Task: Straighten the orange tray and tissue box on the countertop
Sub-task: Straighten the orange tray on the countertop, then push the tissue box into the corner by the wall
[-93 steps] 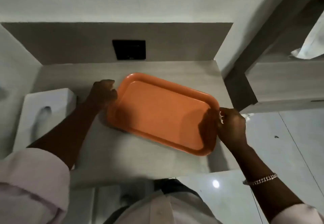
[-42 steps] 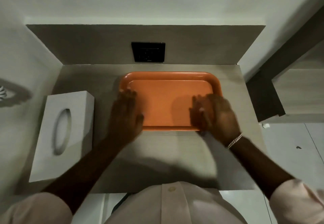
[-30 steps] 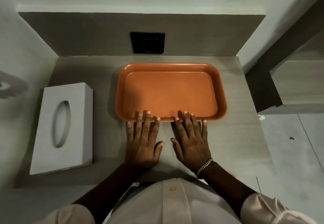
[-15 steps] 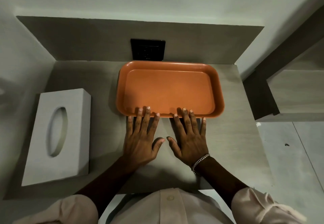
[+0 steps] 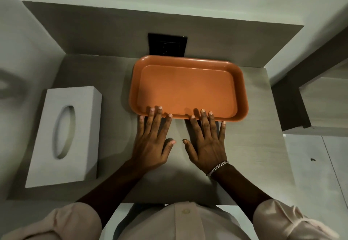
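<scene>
At the tray's near rim: left hand (image 5: 150,145) and right hand (image 5: 207,145), both flat and splayed on the table (image 5: 254,155), fingertips (image 5: 159,108) touching the rim, each grip open and holding nothing. Orange tray (image 5: 188,89): far edge against the back panel, under a black wall plate (image 5: 167,45), apparently squared. Tissue box (image 5: 64,134): well left, slightly skewed. Step judged: tray alignment finishing; next, hands shift left to square the box.

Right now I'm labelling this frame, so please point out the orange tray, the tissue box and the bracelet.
orange tray (image 5: 188,91): head view, middle of its flat floor.
tissue box (image 5: 84,127): head view, top face, right of the oval slot.
bracelet (image 5: 217,168): head view, chain links at the right wrist.
</scene>
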`<state>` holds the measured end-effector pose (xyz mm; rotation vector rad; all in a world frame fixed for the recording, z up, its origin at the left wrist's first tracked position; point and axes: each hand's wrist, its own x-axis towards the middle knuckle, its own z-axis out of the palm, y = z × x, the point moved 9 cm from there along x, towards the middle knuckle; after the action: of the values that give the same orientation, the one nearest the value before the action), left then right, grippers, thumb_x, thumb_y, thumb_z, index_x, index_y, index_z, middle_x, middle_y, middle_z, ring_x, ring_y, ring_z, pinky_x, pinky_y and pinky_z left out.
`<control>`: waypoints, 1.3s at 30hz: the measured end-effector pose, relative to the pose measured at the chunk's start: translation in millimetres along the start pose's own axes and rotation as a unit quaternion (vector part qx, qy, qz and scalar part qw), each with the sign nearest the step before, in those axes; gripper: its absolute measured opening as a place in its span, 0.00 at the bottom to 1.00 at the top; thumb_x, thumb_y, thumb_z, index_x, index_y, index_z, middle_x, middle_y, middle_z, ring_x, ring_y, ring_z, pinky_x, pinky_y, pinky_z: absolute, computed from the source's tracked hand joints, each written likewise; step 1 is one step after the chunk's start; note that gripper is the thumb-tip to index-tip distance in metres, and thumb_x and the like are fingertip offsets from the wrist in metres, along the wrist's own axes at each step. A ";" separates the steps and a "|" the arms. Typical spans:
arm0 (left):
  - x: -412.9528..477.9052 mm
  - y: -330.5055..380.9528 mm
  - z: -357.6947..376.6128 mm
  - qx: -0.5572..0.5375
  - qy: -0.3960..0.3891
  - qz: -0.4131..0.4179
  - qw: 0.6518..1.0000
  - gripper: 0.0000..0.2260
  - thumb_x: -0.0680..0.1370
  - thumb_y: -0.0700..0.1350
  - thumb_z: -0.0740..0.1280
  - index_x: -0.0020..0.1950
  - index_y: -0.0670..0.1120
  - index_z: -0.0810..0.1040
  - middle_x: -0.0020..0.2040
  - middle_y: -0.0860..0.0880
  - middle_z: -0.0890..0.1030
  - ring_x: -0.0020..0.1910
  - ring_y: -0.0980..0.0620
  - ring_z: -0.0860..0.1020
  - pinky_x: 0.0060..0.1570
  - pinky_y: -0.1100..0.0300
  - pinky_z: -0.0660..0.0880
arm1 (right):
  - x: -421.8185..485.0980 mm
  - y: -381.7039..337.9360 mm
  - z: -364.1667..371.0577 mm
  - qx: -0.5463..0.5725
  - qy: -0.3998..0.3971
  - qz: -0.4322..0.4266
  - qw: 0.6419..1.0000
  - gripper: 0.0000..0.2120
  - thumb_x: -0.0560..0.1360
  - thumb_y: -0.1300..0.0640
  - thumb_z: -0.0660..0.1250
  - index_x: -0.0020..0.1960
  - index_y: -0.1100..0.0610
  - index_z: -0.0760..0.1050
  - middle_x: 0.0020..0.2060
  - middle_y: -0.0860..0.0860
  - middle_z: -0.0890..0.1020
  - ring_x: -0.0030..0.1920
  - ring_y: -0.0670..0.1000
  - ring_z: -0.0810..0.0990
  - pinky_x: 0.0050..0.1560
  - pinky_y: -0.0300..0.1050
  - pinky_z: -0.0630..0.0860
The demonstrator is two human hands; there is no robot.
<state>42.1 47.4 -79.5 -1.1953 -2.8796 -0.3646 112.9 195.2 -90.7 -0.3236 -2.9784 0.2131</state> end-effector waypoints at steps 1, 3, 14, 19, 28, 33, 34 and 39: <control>-3.9 -2.4 -6.0 -0.012 0.011 -0.004 1.000 0.33 0.81 0.61 0.51 0.80 0.45 0.52 0.81 0.38 0.52 0.81 0.38 0.48 0.76 0.33 0.51 | -1.3 -5.2 -2.4 0.010 0.005 -0.013 1.000 0.37 0.79 0.38 0.55 0.82 0.52 0.50 0.82 0.57 0.49 0.82 0.59 0.45 0.77 0.68 0.43; -14.3 -9.1 -19.5 -0.036 0.038 -0.021 0.998 0.33 0.81 0.60 0.52 0.80 0.43 0.53 0.81 0.38 0.53 0.81 0.39 0.48 0.77 0.34 0.49 | -5.2 -20.0 -7.3 0.030 0.013 -0.054 0.998 0.37 0.79 0.39 0.57 0.82 0.52 0.49 0.82 0.56 0.47 0.82 0.58 0.44 0.78 0.65 0.40; -99.4 -62.4 -90.1 0.022 0.137 -0.184 0.973 0.33 0.77 0.54 0.61 0.78 0.41 0.58 0.80 0.36 0.57 0.80 0.35 0.51 0.77 0.34 0.53 | -13.0 -137.4 -11.4 0.117 -0.023 -0.291 0.949 0.37 0.80 0.42 0.61 0.81 0.53 0.49 0.80 0.57 0.51 0.82 0.58 0.47 0.78 0.64 0.52; -133.7 -103.8 -89.4 0.051 0.074 -0.347 0.934 0.37 0.75 0.55 0.62 0.80 0.43 0.54 0.81 0.36 0.51 0.80 0.32 0.45 0.74 0.30 0.46 | -4.0 -175.5 7.8 0.081 -0.082 -0.359 0.926 0.34 0.79 0.40 0.61 0.78 0.59 0.62 0.80 0.61 0.55 0.80 0.63 0.53 0.75 0.69 0.58; -168.5 -150.0 -88.3 0.026 0.061 -0.472 0.879 0.47 0.70 0.71 0.58 0.81 0.49 0.44 0.82 0.37 0.46 0.80 0.33 0.45 0.73 0.27 0.45 | 9.6 -213.0 34.8 0.024 -0.159 -0.417 0.894 0.39 0.77 0.31 0.53 0.79 0.55 0.61 0.80 0.60 0.58 0.80 0.63 0.54 0.73 0.73 0.54; -162.2 -170.0 -89.7 0.016 0.054 -0.520 0.852 0.54 0.62 0.75 0.61 0.79 0.50 0.45 0.79 0.34 0.52 0.78 0.31 0.53 0.71 0.26 0.50 | 17.3 -219.4 43.4 0.001 -0.172 -0.426 0.888 0.42 0.75 0.26 0.48 0.81 0.49 0.56 0.81 0.57 0.55 0.81 0.61 0.51 0.73 0.76 0.46; -160.7 -172.8 -89.8 0.014 0.051 -0.526 0.849 0.54 0.61 0.74 0.62 0.79 0.49 0.46 0.79 0.34 0.54 0.77 0.31 0.55 0.70 0.27 0.52 | 18.2 -219.9 44.0 -0.001 -0.172 -0.428 0.887 0.42 0.75 0.25 0.47 0.81 0.48 0.55 0.81 0.56 0.55 0.81 0.61 0.51 0.73 0.76 0.46; -157.5 -179.0 -94.6 0.027 0.077 -0.535 0.841 0.52 0.58 0.71 0.65 0.76 0.48 0.55 0.73 0.34 0.63 0.70 0.31 0.63 0.66 0.34 0.62 | 18.5 -219.7 45.2 0.001 -0.167 -0.430 0.887 0.42 0.75 0.24 0.46 0.81 0.47 0.54 0.81 0.56 0.55 0.81 0.61 0.51 0.73 0.76 0.47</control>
<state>20.6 -205.0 -39.7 0.5556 -3.0338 -0.3192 43.6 -18.8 -98.7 1.1273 -3.0857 0.1708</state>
